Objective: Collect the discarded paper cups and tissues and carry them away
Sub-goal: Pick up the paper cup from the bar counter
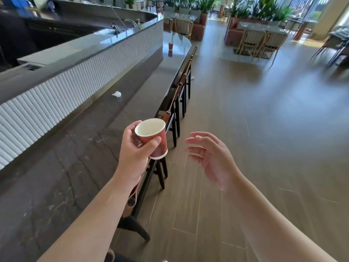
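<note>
My left hand (135, 150) grips a red paper cup (153, 137) with a white, empty inside, tilted toward me above the counter's edge. To its right my right hand (209, 156) hovers over the floor with relaxed fingers and holds nothing. A crumpled white tissue (117, 94) lies on the dark stone counter (79, 148) farther along. A second red paper cup (170, 45) stands upright near the counter's far rounded end. Another small white scrap (192, 78) lies on the floor by the stools.
Dark bar stools (177, 110) line the counter's right edge. A white ribbed partition (75, 87) runs along its left side, with a sink and taps (120, 28) behind. Wood-look floor (264, 129) stretches to the right. Tables, chairs and planters stand at the back.
</note>
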`<action>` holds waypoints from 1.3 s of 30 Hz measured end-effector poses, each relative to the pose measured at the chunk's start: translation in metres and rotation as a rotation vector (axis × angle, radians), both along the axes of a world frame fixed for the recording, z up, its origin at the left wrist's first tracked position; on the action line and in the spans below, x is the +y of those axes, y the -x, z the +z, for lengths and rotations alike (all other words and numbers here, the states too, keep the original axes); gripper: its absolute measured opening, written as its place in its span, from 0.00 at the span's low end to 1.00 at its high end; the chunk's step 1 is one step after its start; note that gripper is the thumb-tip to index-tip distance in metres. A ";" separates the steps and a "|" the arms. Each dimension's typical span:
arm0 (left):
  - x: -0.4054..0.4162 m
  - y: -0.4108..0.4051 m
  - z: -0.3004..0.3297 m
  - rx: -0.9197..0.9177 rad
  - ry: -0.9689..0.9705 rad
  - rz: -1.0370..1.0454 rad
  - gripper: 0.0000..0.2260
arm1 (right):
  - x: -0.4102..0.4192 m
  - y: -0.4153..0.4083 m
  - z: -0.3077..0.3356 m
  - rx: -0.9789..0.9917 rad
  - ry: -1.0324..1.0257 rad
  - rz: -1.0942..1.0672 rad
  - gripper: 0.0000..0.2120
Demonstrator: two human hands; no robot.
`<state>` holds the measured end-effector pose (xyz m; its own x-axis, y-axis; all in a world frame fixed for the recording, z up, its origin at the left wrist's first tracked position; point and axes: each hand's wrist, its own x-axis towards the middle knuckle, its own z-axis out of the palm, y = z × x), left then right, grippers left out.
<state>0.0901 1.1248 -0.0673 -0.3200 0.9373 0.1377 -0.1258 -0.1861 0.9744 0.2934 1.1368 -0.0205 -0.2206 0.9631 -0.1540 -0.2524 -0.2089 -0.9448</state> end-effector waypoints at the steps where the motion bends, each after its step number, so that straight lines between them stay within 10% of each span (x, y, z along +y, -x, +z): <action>1: 0.009 0.003 0.000 -0.001 -0.008 0.000 0.30 | 0.010 0.003 0.001 -0.001 0.000 0.000 0.12; 39: 0.372 -0.093 0.003 0.153 0.117 0.326 0.35 | 0.441 -0.095 -0.013 0.025 0.055 0.297 0.09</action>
